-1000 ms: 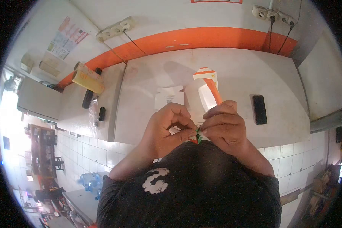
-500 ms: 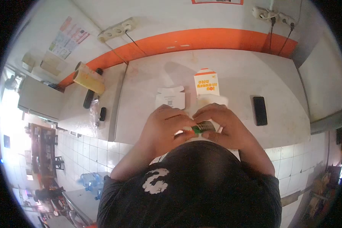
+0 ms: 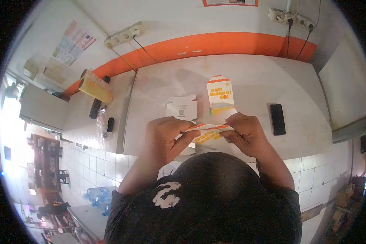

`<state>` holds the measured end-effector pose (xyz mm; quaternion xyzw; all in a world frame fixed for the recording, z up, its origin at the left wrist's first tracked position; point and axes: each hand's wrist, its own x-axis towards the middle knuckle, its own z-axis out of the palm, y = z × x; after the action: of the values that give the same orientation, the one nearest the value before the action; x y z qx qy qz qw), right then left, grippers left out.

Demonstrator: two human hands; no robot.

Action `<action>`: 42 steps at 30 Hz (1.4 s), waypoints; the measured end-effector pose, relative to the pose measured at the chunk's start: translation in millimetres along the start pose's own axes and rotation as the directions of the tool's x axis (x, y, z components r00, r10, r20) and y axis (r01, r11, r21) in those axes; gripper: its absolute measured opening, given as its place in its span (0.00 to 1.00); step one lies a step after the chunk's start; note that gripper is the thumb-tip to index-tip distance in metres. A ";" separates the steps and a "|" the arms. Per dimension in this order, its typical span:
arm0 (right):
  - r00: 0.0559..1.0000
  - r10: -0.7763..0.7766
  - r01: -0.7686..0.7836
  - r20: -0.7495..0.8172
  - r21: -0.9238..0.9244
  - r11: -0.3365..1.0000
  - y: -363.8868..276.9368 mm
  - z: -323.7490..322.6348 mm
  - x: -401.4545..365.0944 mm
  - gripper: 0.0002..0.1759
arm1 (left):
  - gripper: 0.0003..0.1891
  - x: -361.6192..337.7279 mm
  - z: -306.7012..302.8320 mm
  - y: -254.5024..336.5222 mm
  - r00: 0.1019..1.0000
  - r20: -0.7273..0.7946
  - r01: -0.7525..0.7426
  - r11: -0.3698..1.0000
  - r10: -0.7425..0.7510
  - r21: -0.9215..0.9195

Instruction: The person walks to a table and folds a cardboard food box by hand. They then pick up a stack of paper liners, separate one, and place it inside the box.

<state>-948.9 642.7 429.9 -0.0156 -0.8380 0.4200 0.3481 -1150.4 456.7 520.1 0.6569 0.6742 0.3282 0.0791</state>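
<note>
Head view: two hands are at work, both the person's own. Between them is one flat carton [image 3: 209,132], white with orange lettering, held level just above the near edge of the tabletop [image 3: 248,77] and close to the person's chest. The left hand [image 3: 164,136] has its fingers [image 3: 187,130] clamped on the carton's left end, thumb below and the other fingers curled over the top. The right hand [image 3: 248,134] pinches the right end, its fingers closed together on the edge.

Two more cartons are on the tabletop beyond the hands. The printed carton [image 3: 220,95] has an orange-lettered flap turned up, and the plain white carton [image 3: 181,107] is just beside it on the left (what either one holds cannot be seen from here). One black phone [image 3: 277,118] lies flat to the right, well apart from the cartons and near the right hand.

On the lower surface to the left are one yellow roll [image 3: 94,86], one long black object [image 3: 95,107] and one smaller black object [image 3: 110,124], with a clear plastic wrapper [image 3: 101,120] between the last two.

The wall behind carries two sockets: a white power strip [image 3: 124,34] above the orange band, and a second power strip [image 3: 290,15] with cables plugged in.
</note>
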 end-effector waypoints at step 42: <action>0.834 0.533 -0.517 -0.141 -0.534 0.669 195.5 34.6 -15.5 0.35 | 0.33 56.8 227.9 -189.7 0.832 0.161 0.554 0.776 -0.531 -0.302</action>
<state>-1009.8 740.2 267.4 -0.3498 -0.8866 0.2422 0.1814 -1193.0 602.0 258.9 0.4218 0.7655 0.3796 0.3034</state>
